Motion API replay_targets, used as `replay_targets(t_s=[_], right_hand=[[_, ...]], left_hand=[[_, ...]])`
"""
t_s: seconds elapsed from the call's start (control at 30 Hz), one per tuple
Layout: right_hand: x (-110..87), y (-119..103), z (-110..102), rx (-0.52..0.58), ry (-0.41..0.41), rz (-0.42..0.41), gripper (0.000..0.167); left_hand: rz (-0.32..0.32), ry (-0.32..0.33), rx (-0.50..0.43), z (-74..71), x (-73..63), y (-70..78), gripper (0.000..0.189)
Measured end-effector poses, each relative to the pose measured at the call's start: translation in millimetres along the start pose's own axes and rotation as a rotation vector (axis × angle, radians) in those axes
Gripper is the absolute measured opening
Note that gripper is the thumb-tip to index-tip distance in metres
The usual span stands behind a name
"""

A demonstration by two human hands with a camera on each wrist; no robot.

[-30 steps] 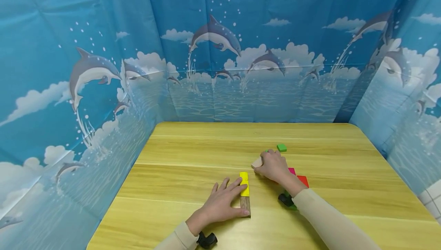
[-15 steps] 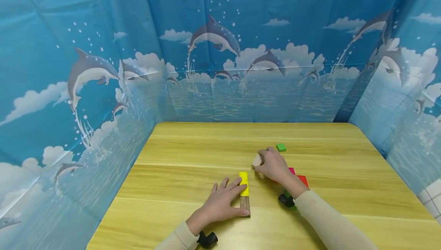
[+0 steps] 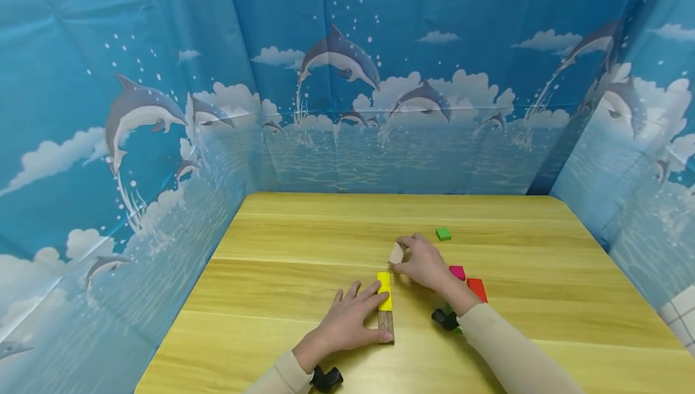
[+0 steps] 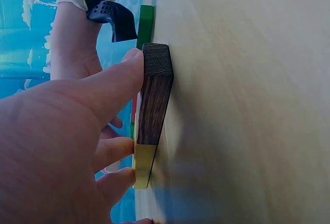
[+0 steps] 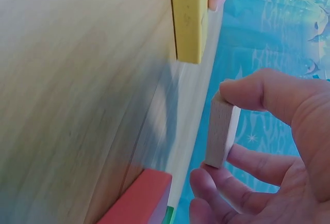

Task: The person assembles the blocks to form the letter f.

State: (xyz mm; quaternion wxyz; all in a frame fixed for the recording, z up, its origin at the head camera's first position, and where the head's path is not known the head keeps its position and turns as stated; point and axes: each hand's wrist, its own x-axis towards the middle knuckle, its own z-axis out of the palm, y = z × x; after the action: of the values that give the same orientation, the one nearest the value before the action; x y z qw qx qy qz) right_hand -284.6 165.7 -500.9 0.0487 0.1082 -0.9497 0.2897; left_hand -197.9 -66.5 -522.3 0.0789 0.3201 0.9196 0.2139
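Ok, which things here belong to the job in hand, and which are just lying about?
In the job, it seems:
Pale block, held by the right hand
Yellow block and brown block, end to end, touched by the left hand

Just lying about, in neither hand:
Far green block
Pink block
Red block
Near green block, partly hidden

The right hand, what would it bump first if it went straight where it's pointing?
Probably the dolphin curtain behind the table. The right hand, pinching a pale block, points forward and leftward, and nothing shows standing between. But its height is hard to judge, so it might brush the table first.
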Motion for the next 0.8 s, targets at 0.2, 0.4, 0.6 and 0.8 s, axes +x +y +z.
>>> replay_targets(t_s=[0.2, 0.4, 0.6, 0.8], right_hand=[[0.8, -6, 3, 0.039, -0.03, -0.003, 0.067], [3.7, -11, 4, 0.075, -0.042, -0.017, 0.065], [7.3, -13, 7, 0.09, -0.089, -0.002, 0.063], [10.7, -14, 9, 0.1, -0.126, 0.006, 0.062]], left_hand=[[0.003, 0.002, 0.016, 2.3, 0.5, -2.5, 0.08], [0.006, 0.004, 0.018, 0.3, 1.1, -2.9, 0.08], [0.008, 0.001, 0.025, -2.1, 1.4, -2.7, 0.08], [0.013, -0.001, 0.026, -4.2, 2.2, -1.7, 0.08]])
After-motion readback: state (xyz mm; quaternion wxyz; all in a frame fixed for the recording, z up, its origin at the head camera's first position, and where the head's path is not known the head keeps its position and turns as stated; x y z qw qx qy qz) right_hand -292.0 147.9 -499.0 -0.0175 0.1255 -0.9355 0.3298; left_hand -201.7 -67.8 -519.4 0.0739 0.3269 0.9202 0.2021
